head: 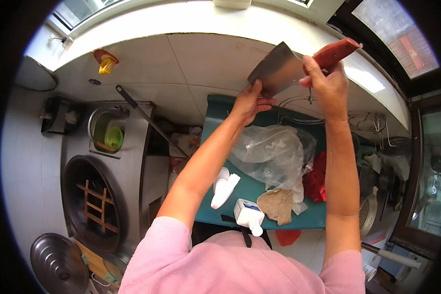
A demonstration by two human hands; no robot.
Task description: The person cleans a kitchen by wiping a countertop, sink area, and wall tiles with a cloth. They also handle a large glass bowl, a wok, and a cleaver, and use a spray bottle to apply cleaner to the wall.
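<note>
A cleaver with a broad dark blade (277,70) and a red riveted handle (338,53) is held up in front of the tiled wall. My right hand (329,86) grips it around the handle near the blade. My left hand (249,101) pinches the blade's lower part, thumb on the face and some fingers hidden behind. Below lies a clear plastic bag (272,152) on the teal tabletop (213,211). A white bottle (248,213), a white spray-type object (224,189) and a folded brown cloth (277,205) are nearer my body.
Wire racks (301,110) stand at the table's back, with something red (316,178) at its right. Leftward are a small sink (114,121) holding a green bowl (114,137), a large wok (73,194) with a wooden rack (95,205), and a leaning long-handled tool (152,123).
</note>
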